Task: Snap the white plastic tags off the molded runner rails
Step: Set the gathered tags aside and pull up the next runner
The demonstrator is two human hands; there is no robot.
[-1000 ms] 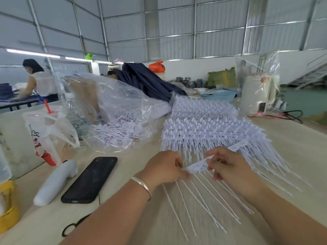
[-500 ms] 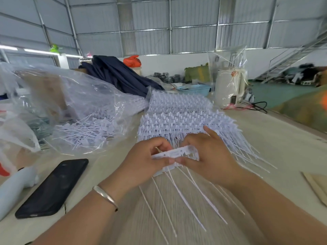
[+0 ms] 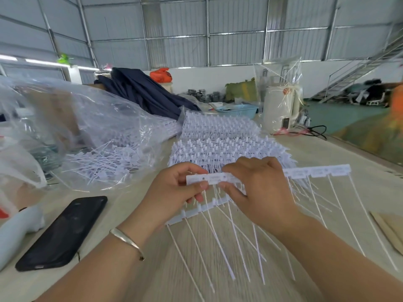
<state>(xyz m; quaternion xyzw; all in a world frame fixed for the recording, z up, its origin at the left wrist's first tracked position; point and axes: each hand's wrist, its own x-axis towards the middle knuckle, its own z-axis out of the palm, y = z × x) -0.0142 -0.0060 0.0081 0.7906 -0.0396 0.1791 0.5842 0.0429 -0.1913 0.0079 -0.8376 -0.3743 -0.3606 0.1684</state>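
White tag strip (image 3: 316, 172), a row of flat tags with long thin tails hanging down, is being held above the table (image 3: 327, 153) between both hands. The left hand (image 3: 174, 192) is pinching its left end between thumb and fingers; the right hand (image 3: 259, 192) is gripping it just beside, with the rest of the strip sticking out past the right hand. A second strip (image 3: 196, 211) is lying just below the hands. Stacked runner rails (image 3: 222, 147) are sitting just beyond the hands, a clear bag of loose tags (image 3: 102, 160) and a black phone (image 3: 63, 234) to the left of the left hand.
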